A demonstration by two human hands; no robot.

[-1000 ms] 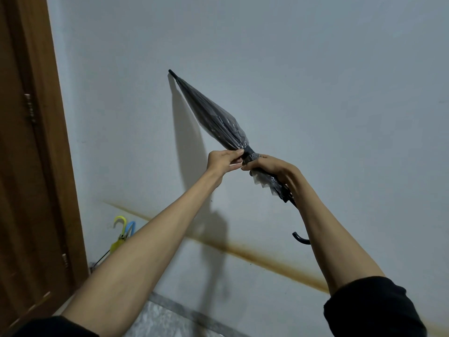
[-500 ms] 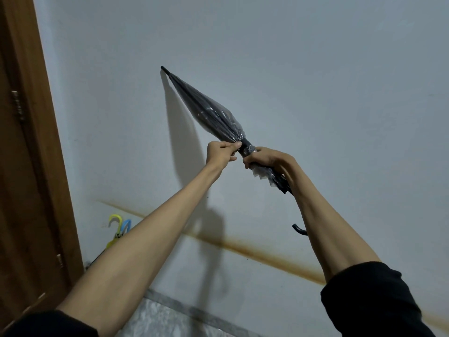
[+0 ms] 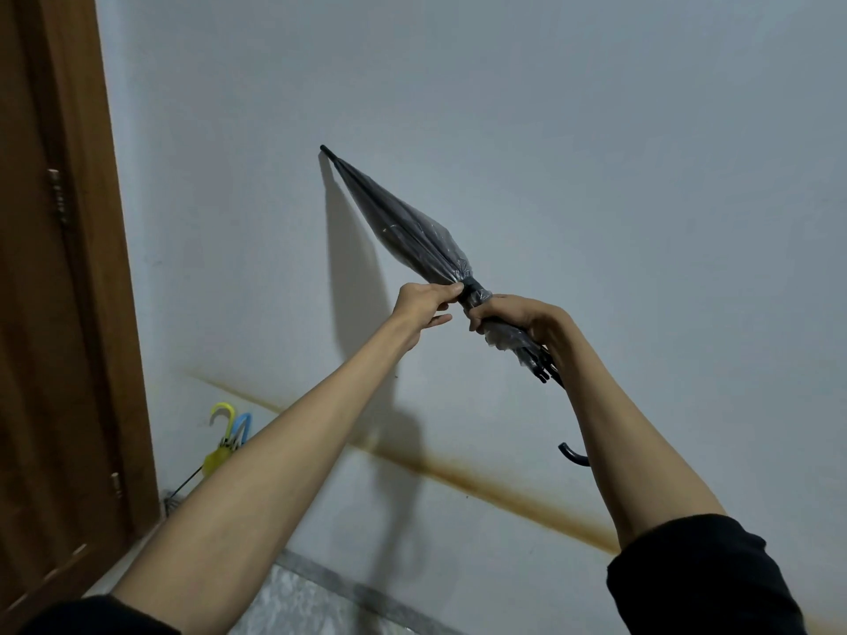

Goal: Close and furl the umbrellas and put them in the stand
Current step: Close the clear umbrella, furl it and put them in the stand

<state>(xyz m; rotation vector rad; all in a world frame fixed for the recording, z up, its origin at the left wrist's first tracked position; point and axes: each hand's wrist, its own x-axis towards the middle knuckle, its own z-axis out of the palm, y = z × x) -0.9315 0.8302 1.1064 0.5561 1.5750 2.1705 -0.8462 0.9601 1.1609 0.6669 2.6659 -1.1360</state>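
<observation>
A closed transparent umbrella [image 3: 408, 231] with black ribs is held up in front of the white wall, tip pointing up and left. A dark strap wraps its furled canopy near the lower end. My left hand [image 3: 424, 304] pinches the strap and canopy from the left. My right hand [image 3: 518, 316] grips the bundled canopy ends and shaft just below the strap. The black hooked handle [image 3: 572, 456] shows beside my right forearm. Low at the left, a yellow-handled umbrella [image 3: 220, 433] and a blue-handled umbrella [image 3: 243, 426] stand in a wire stand [image 3: 172, 497].
A brown wooden door [image 3: 55, 291] with hinges fills the left edge. The white wall [image 3: 596, 176] carries a rusty brown streak running down to the right. A grey marbled floor [image 3: 293, 602] lies below, between my arms.
The umbrella stays in both hands at much the same angle. My left fingers have shifted along the strap, now pinching it closer to the band.
</observation>
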